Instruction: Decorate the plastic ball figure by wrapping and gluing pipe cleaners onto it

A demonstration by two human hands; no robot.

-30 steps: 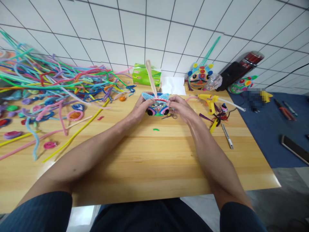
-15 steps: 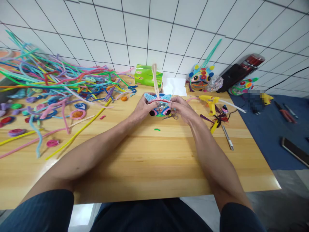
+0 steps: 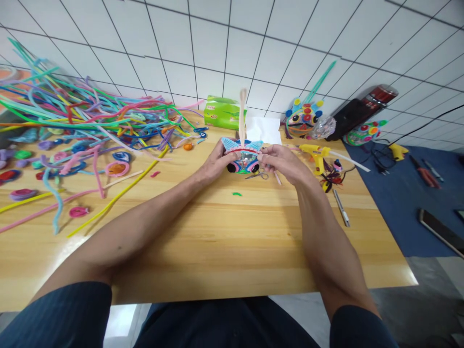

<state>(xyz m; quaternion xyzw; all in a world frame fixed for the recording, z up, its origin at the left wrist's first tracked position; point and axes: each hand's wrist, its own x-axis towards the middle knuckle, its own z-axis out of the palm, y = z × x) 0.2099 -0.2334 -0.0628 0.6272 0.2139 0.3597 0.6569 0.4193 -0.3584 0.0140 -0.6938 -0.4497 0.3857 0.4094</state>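
My left hand [image 3: 216,163] is closed on the left side of a pipe-cleaner animal face [image 3: 247,157], its thumb across the front. The face has light blue pointed ears, a clear middle, a red band and black eyes ringed in pink and blue. From its top rises a pale pipe-cleaner loop [image 3: 242,116]. At the right edge, my right hand [image 3: 281,162] has its fingertips pinched together; a pink pipe cleaner [image 3: 277,178] pokes out below them, its other end hidden by the fingers. Small scissors [image 3: 258,176] lie just beneath the face, partly covered.
Left are heaped pipe cleaners [image 3: 108,121] and coiled pieces. A green tissue pack [image 3: 224,113] and white paper [image 3: 264,129] lie behind. On the right are a yellow glue gun [image 3: 316,155], a craft knife [image 3: 341,208], a finished face [image 3: 302,121] and a dark red flask [image 3: 379,99].
My right hand has drawn slightly away from the face, and the pink pipe cleaner now shows beneath it. My left hand keeps its hold. The whole view has shifted a little.
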